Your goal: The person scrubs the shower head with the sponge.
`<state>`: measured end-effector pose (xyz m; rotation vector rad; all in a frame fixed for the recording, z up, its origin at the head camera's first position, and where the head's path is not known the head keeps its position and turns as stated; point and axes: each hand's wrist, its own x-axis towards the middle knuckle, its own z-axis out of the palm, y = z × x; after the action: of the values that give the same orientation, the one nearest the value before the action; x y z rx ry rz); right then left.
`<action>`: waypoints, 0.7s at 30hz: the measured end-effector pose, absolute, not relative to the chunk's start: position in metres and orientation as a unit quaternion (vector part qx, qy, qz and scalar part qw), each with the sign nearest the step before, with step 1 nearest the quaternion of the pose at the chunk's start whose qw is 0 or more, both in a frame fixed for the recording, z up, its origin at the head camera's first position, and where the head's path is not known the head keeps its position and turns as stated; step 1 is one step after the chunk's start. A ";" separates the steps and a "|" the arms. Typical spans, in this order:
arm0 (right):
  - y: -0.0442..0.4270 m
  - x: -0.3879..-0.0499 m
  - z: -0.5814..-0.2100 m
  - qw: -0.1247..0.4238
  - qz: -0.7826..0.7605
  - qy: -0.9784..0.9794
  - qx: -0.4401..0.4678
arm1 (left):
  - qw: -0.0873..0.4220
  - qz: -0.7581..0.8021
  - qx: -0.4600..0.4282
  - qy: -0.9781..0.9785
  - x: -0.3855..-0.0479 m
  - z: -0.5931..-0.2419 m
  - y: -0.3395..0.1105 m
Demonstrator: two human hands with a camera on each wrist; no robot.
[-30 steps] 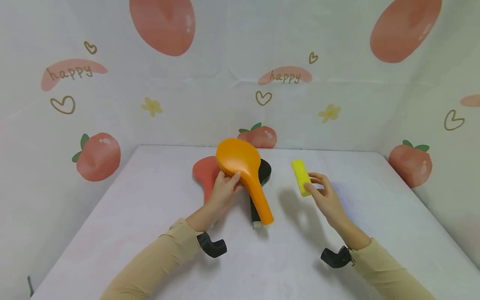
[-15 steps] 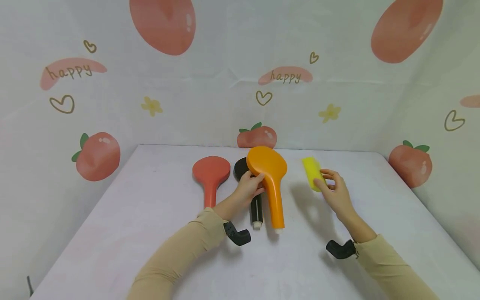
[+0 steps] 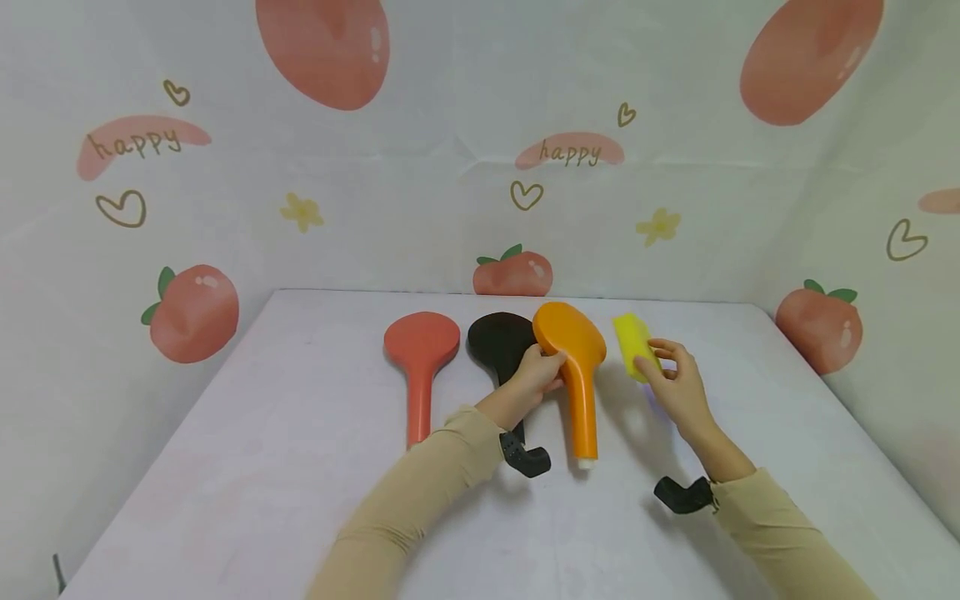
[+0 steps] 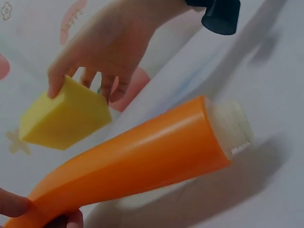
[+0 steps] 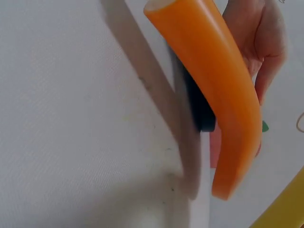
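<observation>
My left hand (image 3: 534, 373) grips an orange shower head (image 3: 573, 333) at its neck, thumb on top, with the handle pointing toward me. The left wrist view shows its whitish connector (image 4: 231, 124) at the handle's end. In my right hand (image 3: 678, 392) a yellow sponge block (image 3: 633, 342) is pinched between thumb and fingers, just right of the orange head and apart from it. A black shower head (image 3: 498, 337) lies on the table left of the orange one, its handle partly hidden by my left hand. Farther left rests a red shower head (image 3: 422, 342).
The white table (image 3: 247, 467) reaches back to a pale backdrop (image 3: 420, 225) printed with fruit, hearts and flowers. A dark wrist camera (image 3: 525, 457) hangs under my left wrist, and another (image 3: 682, 496) under my right. My left sleeve (image 3: 420, 483) covers the red handle's end.
My left hand has carried the orange shower head to the right, off the red and black ones, and its handle has swung straighter toward me. The right hand has shifted slightly right with the sponge.
</observation>
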<state>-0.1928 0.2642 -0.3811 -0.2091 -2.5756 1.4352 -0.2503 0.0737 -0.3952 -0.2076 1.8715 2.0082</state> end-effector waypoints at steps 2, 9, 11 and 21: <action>0.265 -0.193 -0.382 0.094 0.479 -0.870 -0.074 | 0.198 0.714 -0.079 0.667 -0.251 -0.398 0.079; 0.269 -0.192 -0.383 0.097 0.478 -0.870 -0.074 | 0.210 0.722 -0.095 0.652 -0.256 -0.405 0.097; 0.270 -0.192 -0.384 0.095 0.476 -0.871 -0.077 | 0.213 0.728 -0.098 0.644 -0.258 -0.406 0.101; 0.277 -0.195 -0.387 0.098 0.465 -0.875 -0.091 | 0.182 0.675 -0.118 0.705 -0.268 -0.412 0.113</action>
<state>-0.1947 0.2770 -0.3872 -0.2696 -2.5905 1.3761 -0.2681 0.1134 -0.4118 -0.3329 1.9912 1.9048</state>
